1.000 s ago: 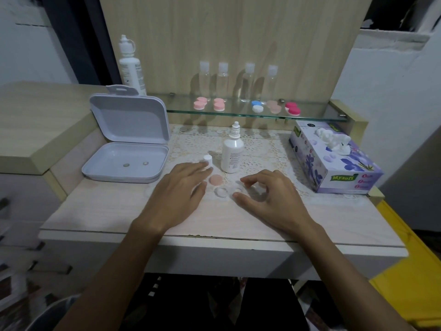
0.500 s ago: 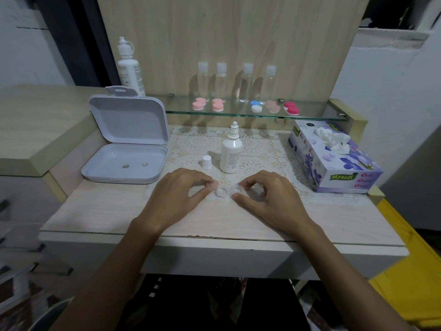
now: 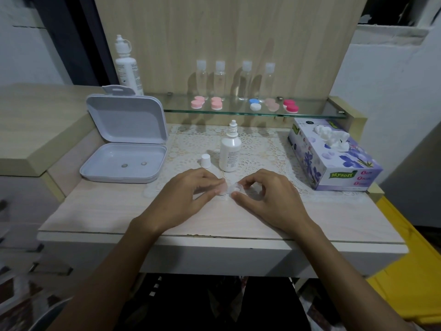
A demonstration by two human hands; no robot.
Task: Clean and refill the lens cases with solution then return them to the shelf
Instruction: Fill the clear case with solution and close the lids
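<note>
Translucent round lens case (image 3: 235, 188) pinched in right hand (image 3: 267, 199) grip; left hand (image 3: 188, 199) grip pinching pink cap (image 3: 223, 188).

Setting: a home vanity or dressing corner, used for contact-lens care. Landmark: glass shelf (image 3: 238, 111) fixed to a light wood back panel (image 3: 226, 39).

- On the glass shelf: 4 clear travel bottles (image 3: 235, 80) with white caps, 5 lens cases (image 3: 243, 105) in pink, blue-and-white, beige and magenta in front of them.
- At the shelf's left end: tall white solution bottle (image 3: 126, 68).
- Below the shelf: pale wooden desk (image 3: 107, 211) with a lace mat (image 3: 262, 149), a small uncapped dropper bottle (image 3: 230, 149), its cap (image 3: 205, 160) beside it.
- Below and left: open white hinged box (image 3: 124, 142).
- Below and right: floral tissue box (image 3: 334, 158).
- Behind the shelf, either side: plain painted walls (image 3: 381, 68).
</note>
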